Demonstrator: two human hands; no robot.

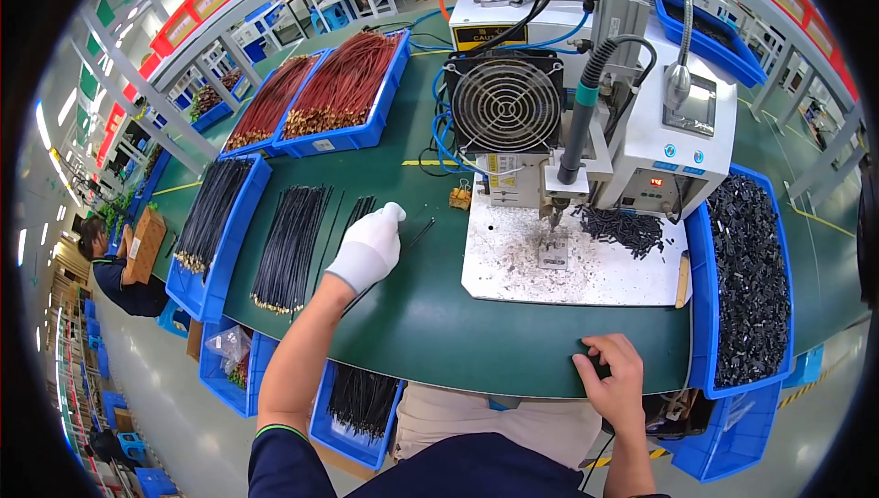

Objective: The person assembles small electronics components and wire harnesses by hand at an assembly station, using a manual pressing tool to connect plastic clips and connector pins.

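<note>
Nearby, black cables (291,246) beside left hand (369,243), machine (641,155), red cables (343,86)

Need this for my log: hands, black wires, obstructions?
Left hand gloved, grip hidden. Right hand loosely open, near front edge. Black wires bunched on green table. Left hand blocks view of some.
</note>
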